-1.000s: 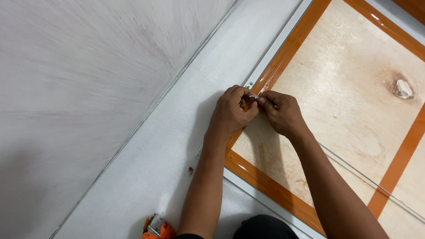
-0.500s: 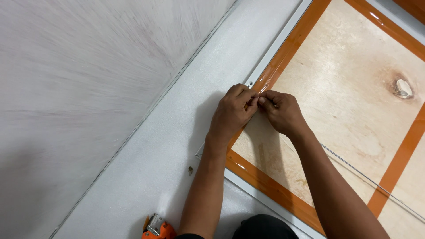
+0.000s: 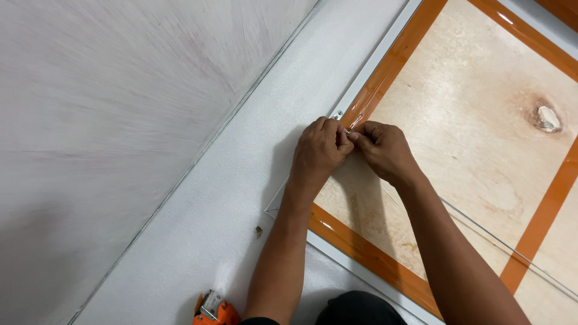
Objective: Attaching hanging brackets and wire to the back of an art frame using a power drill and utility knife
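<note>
Both hands, left hand (image 3: 319, 150) and right hand (image 3: 382, 150), are pinching a tiny shiny bit (image 3: 348, 132) at the frame (image 3: 361, 78) edge; both grips are clenched on it; next calls for steady, careful fingers.

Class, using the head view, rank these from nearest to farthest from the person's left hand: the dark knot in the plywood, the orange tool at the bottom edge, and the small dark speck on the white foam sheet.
From the left hand:
1. Small dark speck, just below-left on the foam.
2. Orange tool, bottom edge, beside the forearm.
3. Dark knot, far right on the plywood.
</note>
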